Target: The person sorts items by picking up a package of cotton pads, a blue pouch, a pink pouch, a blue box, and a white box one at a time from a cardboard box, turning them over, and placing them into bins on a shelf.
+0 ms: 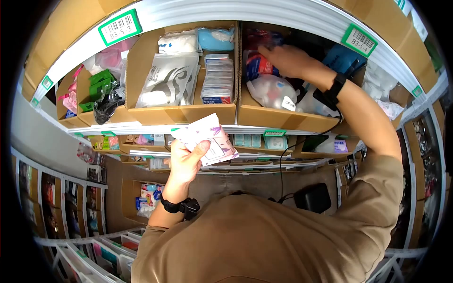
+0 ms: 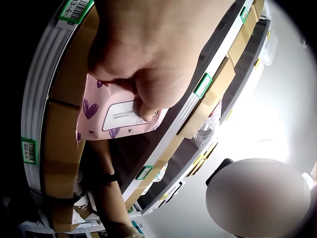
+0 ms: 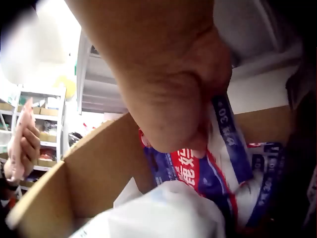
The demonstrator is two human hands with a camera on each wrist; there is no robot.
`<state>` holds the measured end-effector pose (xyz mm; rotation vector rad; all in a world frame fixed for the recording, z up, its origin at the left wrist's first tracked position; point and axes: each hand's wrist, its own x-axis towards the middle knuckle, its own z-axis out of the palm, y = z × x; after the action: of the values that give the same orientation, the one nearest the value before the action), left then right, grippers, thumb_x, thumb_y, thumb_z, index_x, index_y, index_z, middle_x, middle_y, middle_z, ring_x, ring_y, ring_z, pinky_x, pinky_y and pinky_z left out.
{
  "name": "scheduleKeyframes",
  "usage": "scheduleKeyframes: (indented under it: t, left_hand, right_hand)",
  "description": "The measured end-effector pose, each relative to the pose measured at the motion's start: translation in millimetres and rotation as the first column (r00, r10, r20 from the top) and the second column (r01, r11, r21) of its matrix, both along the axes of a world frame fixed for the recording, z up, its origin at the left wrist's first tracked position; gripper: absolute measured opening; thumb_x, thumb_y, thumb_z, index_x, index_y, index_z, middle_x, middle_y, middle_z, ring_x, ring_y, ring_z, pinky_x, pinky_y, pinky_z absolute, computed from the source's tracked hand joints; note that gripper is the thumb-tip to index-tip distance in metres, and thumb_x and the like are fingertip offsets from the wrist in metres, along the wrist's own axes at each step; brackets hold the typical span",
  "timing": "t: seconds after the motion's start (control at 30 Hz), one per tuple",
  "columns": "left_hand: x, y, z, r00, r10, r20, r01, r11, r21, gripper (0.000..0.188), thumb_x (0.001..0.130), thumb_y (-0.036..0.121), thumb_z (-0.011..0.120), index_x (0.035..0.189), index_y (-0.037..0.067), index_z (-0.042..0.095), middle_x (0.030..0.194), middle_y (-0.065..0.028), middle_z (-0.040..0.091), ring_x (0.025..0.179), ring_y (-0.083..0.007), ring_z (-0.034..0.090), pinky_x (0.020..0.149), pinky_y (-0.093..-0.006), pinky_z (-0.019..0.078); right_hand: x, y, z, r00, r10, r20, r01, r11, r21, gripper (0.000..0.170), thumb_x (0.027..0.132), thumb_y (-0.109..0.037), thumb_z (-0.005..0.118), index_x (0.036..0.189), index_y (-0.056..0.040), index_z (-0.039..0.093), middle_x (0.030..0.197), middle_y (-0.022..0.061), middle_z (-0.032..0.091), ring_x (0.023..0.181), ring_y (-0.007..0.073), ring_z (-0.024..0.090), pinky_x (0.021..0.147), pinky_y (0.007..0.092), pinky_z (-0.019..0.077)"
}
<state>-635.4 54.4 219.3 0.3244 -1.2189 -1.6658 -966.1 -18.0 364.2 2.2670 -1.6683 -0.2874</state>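
My left hand [image 1: 185,159] holds a pink packet [image 1: 207,136] printed with purple hearts, in front of the shelf edge. In the left wrist view the thumb lies across the white label of this packet [image 2: 91,119]. My right hand [image 1: 290,61] reaches into the cardboard box under the B3-5-4 tag. It grips the upper part of a blue, white and red plastic packet [image 3: 185,171], thumb on its printed face; the fingers behind are hidden. Beside it in that box lies a clear bag of white goods [image 1: 271,90].
The box's cardboard front [image 1: 283,118] stands below my right forearm. To its left, another box holds silver-grey bags [image 1: 167,78] and a stack of flat packs [image 1: 217,78]. A black cable [image 1: 281,174] hangs from the right wrist. A lower shelf carries more boxes.
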Motion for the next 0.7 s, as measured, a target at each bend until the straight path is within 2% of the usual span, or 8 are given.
scheduleKeyframes:
  t: [0.17, 0.37, 0.43, 0.47, 0.5, 0.6, 0.63, 0.7]
  left_hand:
    - [21.1, -15.2, -18.7, 0.999, -0.022, 0.044, 0.023, 1.0, -0.02, 0.031, 0.09, 0.013, 0.07, 0.114, -0.004, 0.063, 0.105, -0.01, 0.069, 0.093, -0.0152, 0.064, 0.083, -0.0303, 0.0519]
    - [39.0, -30.8, -26.0, 0.985, -0.168, -0.044, 0.17, 0.983, 0.064, 0.033, 0.092, 0.013, 0.066, 0.12, -0.003, 0.058, 0.113, -0.0104, 0.066, 0.1, -0.0163, 0.063, 0.087, -0.0308, 0.0512]
    - [40.4, -31.8, -29.4, 0.984, -0.174, -0.049, 0.179, 0.974, 0.136, 0.039, 0.096, 0.02, 0.061, 0.125, -0.004, 0.052, 0.115, -0.0208, 0.065, 0.104, -0.0285, 0.066, 0.09, -0.0391, 0.0534]
    - [41.1, -34.0, -33.3, 0.982, -0.187, -0.033, 0.19, 0.972, 0.141, 0.039, 0.098, 0.021, 0.057, 0.128, -0.003, 0.049, 0.115, -0.0203, 0.064, 0.103, -0.0284, 0.066, 0.09, -0.0392, 0.0538]
    - [41.8, -33.8, -31.5, 0.979, -0.201, -0.033, 0.203, 0.969, 0.142, 0.039, 0.098, 0.021, 0.057, 0.128, -0.003, 0.049, 0.115, -0.0203, 0.064, 0.103, -0.0284, 0.066, 0.09, -0.0392, 0.0538]
    - [43.1, -33.6, -21.0, 0.972, -0.225, -0.06, 0.233, 0.953, 0.195, 0.038, 0.1, 0.021, 0.053, 0.129, -0.003, 0.047, 0.115, -0.0201, 0.064, 0.104, -0.029, 0.066, 0.089, -0.0397, 0.054]
    - [42.3, -34.8, -19.4, 0.966, -0.25, -0.071, 0.259, 0.943, 0.207, 0.038, 0.101, 0.02, 0.05, 0.131, -0.003, 0.045, 0.115, -0.02, 0.064, 0.104, -0.0294, 0.066, 0.089, -0.0399, 0.0539]
    - [40.2, -34.0, -18.6, 0.956, -0.281, -0.084, 0.293, 0.929, 0.228, 0.038, 0.102, 0.019, 0.048, 0.132, -0.003, 0.043, 0.116, -0.0199, 0.063, 0.104, -0.0299, 0.066, 0.089, -0.0401, 0.0539]
  right_hand:
    - [11.7, -9.4, -7.7, 0.991, -0.059, 0.119, 0.063, 0.998, -0.029, 0.049, 0.077, 0.001, 0.061, 0.125, -0.0011, 0.048, 0.09, 0.0243, 0.066, 0.083, 0.0404, 0.066, 0.071, 0.0466, 0.0528]
    - [16.6, -13.5, -10.4, 0.975, -0.193, -0.109, 0.185, 0.98, -0.078, 0.023, 0.084, -0.018, 0.066, 0.101, -0.0024, 0.066, 0.095, 0.0179, 0.069, 0.091, 0.0354, 0.067, 0.077, 0.0452, 0.0535]
    - [19.4, -14.7, -12.1, 0.948, -0.316, -0.042, 0.316, 0.949, -0.014, 0.018, 0.083, -0.02, 0.068, 0.09, -0.0028, 0.068, 0.099, 0.0167, 0.069, 0.093, 0.0347, 0.067, 0.078, 0.0442, 0.0534]
    - [18.8, -14.6, -15.6, 0.949, -0.307, -0.075, 0.311, 0.949, 0.051, 0.024, 0.085, -0.013, 0.064, 0.106, -0.002, 0.064, 0.101, 0.0185, 0.068, 0.097, 0.0352, 0.066, 0.079, 0.0448, 0.0531]
    - [17.2, -11.5, -15.7, 0.944, -0.32, -0.075, 0.324, 0.945, 0.053, 0.024, 0.085, -0.013, 0.064, 0.106, -0.002, 0.064, 0.101, 0.0185, 0.068, 0.097, 0.0352, 0.066, 0.079, 0.0448, 0.0531]
    - [13.3, -8.7, -8.1, 0.947, -0.289, 0.139, 0.299, 0.952, -0.058, 0.051, 0.085, -0.002, 0.056, 0.134, -0.0015, 0.044, 0.102, 0.0232, 0.067, 0.101, 0.0384, 0.064, 0.08, 0.0447, 0.053]
    - [22.8, -2.6, 2.9, 0.934, -0.314, 0.169, 0.331, 0.94, -0.083, 0.042, 0.084, -0.002, 0.056, 0.125, -0.0016, 0.053, 0.106, 0.0227, 0.066, 0.1, 0.0379, 0.064, 0.08, 0.0438, 0.0532]
    - [22.7, -2.6, 6.4, 0.93, -0.363, -0.063, 0.362, 0.932, -0.025, 0.03, 0.083, -0.003, 0.057, 0.112, -0.0014, 0.061, 0.106, 0.0211, 0.066, 0.098, 0.0369, 0.065, 0.079, 0.0436, 0.0533]
